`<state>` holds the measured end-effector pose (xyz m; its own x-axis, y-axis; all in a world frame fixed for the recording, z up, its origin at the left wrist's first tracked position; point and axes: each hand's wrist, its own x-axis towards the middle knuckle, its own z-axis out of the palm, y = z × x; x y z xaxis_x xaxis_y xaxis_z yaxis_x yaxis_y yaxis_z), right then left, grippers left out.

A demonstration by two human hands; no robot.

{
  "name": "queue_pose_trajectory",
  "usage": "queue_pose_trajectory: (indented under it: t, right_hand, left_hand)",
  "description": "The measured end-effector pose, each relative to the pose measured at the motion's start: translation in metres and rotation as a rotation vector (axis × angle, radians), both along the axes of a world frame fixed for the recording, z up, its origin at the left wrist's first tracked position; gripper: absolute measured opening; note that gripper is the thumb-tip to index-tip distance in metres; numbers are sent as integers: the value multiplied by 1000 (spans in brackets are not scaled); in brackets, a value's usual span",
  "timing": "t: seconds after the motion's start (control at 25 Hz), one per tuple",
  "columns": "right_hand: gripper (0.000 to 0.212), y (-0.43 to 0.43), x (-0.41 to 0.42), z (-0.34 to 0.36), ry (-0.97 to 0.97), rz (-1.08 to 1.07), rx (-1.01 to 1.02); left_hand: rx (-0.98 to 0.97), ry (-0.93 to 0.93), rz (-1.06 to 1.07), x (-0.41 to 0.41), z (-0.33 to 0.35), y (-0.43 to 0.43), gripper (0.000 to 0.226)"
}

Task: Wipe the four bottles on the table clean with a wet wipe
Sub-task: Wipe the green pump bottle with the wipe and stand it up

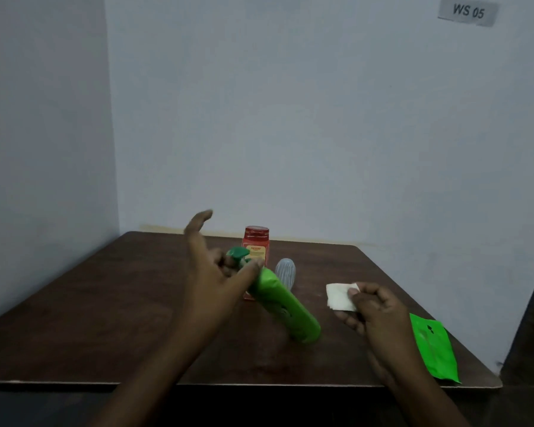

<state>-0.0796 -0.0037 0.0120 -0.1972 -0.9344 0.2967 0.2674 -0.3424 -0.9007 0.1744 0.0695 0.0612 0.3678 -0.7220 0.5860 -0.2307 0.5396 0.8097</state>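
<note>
- The left hand point(210, 272) holds the green bottle point(282, 303) at its neck. The lower fingers look curled under the pump, the index finger lies along the shoulder, and the thumb stands up free. Blur hides the exact grip.
- The green bottle leans, with its base on the table point(105, 303) toward the near right and its pump head up toward the far left. Its long axis runs on that diagonal, and one long flank faces the right hand.
- The right hand point(373, 312) pinches a folded white wet wipe point(341, 297) between thumb and fingers. It is to the right of the bottle's body, near it but apart.
- The right hand is therefore the nearer one for wiping. A short move leftward would probably bring the wipe onto the flank, and the stroke would then follow the diagonal.
- Behind the green bottle stand a red bottle point(255, 245) and a pale clear bottle point(285, 269). No fourth bottle is plainly visible.
- A green wipe pack point(433, 349) lies at the table's near right edge.
</note>
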Motion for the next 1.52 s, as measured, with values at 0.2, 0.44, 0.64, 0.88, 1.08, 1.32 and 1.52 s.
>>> queue_pose_trajectory:
  t: [0.2,0.44,0.64,0.88,1.08,1.32,1.52]
  right_hand:
    - [14,17,32,-6,-224,89,41]
    - [12,1,39,36,59,6,-195]
    - [20,-5,39,53,623,-173,-495]
    - [24,-15,32,49,837,-419,-807]
    - [21,-19,37,48,756,-409,-721]
    - [22,-22,33,42,836,-476,-926]
    - [32,-37,35,58,511,-110,-464]
  left_hand:
    - [91,-452,134,-27,56,-17,97]
    - [147,-363,100,-46,62,-52,40]
    - [184,-374,38,-56,66,-71,42]
    - [223,-367,-3,-68,75,-81,50]
    - [240,-344,-13,-71,75,-84,55]
    - [212,-343,-27,-71,75,-85,58]
    - [221,-363,-26,-70,77,-83,63]
